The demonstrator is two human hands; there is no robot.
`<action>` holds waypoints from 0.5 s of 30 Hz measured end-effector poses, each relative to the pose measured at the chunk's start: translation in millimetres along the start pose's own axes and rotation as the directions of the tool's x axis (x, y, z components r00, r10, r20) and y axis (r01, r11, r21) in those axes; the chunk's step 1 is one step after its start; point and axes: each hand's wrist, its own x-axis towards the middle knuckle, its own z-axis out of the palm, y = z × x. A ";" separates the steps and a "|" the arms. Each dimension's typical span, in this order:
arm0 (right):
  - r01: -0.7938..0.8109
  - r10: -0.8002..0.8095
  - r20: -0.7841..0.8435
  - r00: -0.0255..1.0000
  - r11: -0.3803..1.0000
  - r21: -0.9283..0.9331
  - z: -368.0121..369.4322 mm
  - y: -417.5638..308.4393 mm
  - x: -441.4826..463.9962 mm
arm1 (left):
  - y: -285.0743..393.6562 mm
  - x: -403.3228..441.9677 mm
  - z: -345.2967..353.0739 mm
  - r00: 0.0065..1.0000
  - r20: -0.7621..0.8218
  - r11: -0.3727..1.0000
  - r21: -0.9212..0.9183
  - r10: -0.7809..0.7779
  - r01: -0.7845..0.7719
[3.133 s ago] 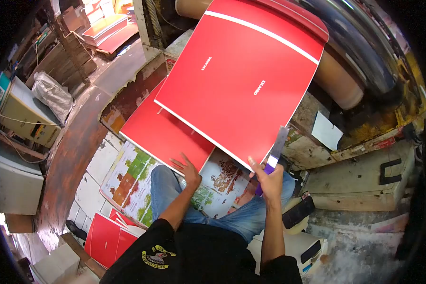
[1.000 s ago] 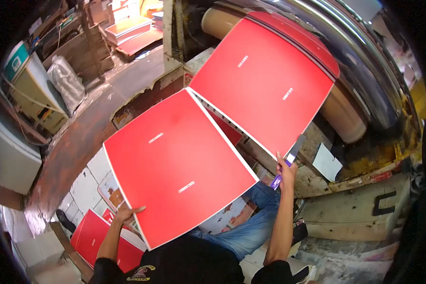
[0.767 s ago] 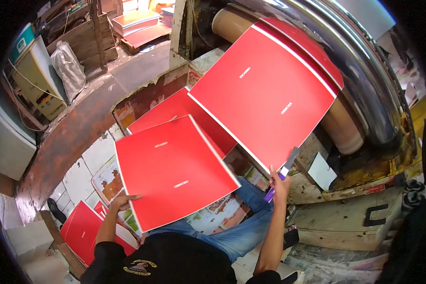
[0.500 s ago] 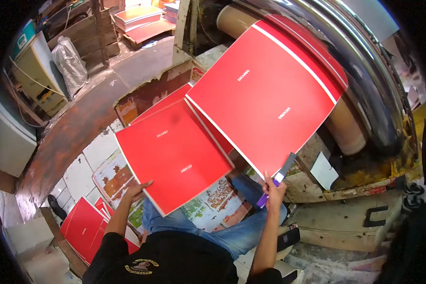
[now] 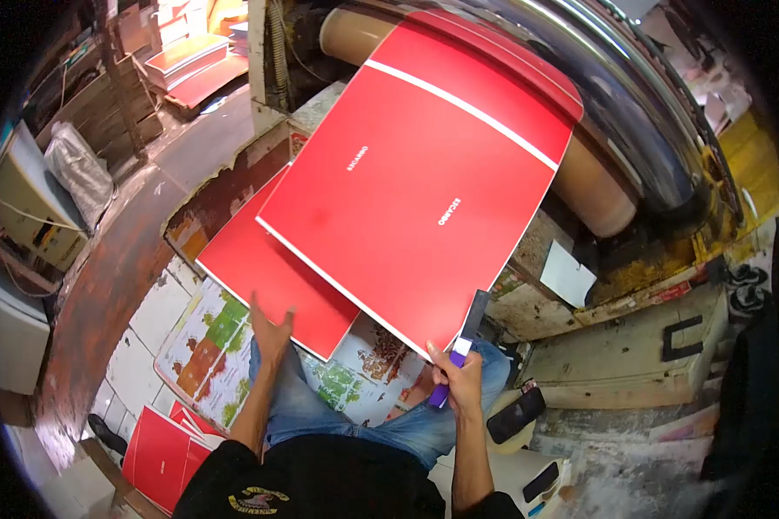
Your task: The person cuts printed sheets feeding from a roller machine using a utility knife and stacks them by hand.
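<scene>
Left hand [image 5: 271, 333] just let go of the loose sheet it was carrying, fingers spread wide, so it's free now. Looks like that's the lower red sheet [image 5: 277, 268], left of the shiny roller [image 5: 632, 112]. Upper red sheet [image 5: 407, 190] slopes down from the roller, near corner at the right hand [image 5: 460, 376], which is gripping a purple-handled blade [image 5: 472, 324].

Upper L of frame: silvery sack [image 5: 80, 171] beside a pale cabinet [image 5: 35, 203]. Lower R: 2 blk phones [image 5: 516, 415], one nr the btm edge; above them, a beige panel [image 5: 619, 359] w/ blk handle [image 5: 683, 338]. Dark shoe [image 5: 106, 434], lower L.
</scene>
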 end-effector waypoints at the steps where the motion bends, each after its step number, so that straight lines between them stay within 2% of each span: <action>1: -0.005 0.005 -0.010 1.000 1.000 0.006 -0.4 -0.5 -3.1 | 31.0 -11.2 6.1 0.981 0.193 0.995 -0.087 -0.025 0.042; 2: -0.027 0.026 0.033 0.999 0.999 0.025 -1.4 0.4 -7.3 | 53.8 -21.1 12.5 0.898 0.433 0.979 -0.138 -0.075 0.148; 3: -0.046 0.043 0.080 0.996 0.998 0.042 -2.7 0.0 -10.7 | 60.9 -28.8 23.9 0.750 0.661 0.958 -0.204 -0.015 0.200; 4: -0.063 0.052 0.138 0.989 0.996 0.071 -4.5 -1.6 -13.7 | 68.1 -36.4 35.3 0.543 0.839 0.932 -0.230 0.045 0.279; 5: -0.052 0.042 0.131 0.991 0.996 0.076 -5.2 -3.5 -16.2 | 44.8 -41.4 48.3 0.409 0.899 0.887 -0.308 0.155 0.343; 6: -0.066 0.064 0.162 0.985 0.998 0.010 -6.1 -5.2 -18.9 | 50.2 -57.7 60.3 0.411 0.896 0.674 -0.410 0.170 0.614; 7: -0.082 0.091 0.189 0.978 0.995 -0.056 -7.9 -5.1 -21.6 | 79.7 -72.2 71.6 0.378 0.921 0.390 -0.385 0.098 0.837; 8: -0.077 0.115 0.224 0.968 0.982 -0.175 -14.3 -4.4 -22.1 | 92.3 -79.6 79.6 0.420 0.907 0.426 -0.382 0.005 0.820; 9: -0.073 0.109 0.214 0.971 0.982 -0.172 -20.8 -10.3 -21.6 | 98.0 -84.7 86.0 0.464 0.882 0.461 -0.377 -0.086 0.803; 10: -0.098 0.194 0.307 0.932 0.949 -0.301 -27.4 -20.5 -19.0 | 94.3 -89.2 90.7 0.512 0.849 0.512 -0.385 -0.128 0.768; 12: -0.074 0.346 0.455 0.821 0.854 -0.516 -53.5 -39.7 -7.7 | 89.0 -90.0 78.3 0.540 0.832 0.548 -0.394 -0.128 0.738; 13: -0.045 0.355 0.489 0.797 0.842 -0.537 -66.9 -53.6 2.1 | 89.3 -87.5 70.0 0.570 0.811 0.581 -0.403 -0.130 0.707; 14: -0.014 0.362 0.524 0.771 0.832 -0.555 -79.2 -68.0 13.4 | 100.1 -86.9 58.2 0.537 0.833 0.574 -0.378 -0.131 0.726; 15: 0.035 0.223 0.542 0.810 0.905 -0.425 -96.3 -71.8 30.7 | 106.2 -88.6 50.2 0.538 0.833 0.583 -0.375 -0.128 0.721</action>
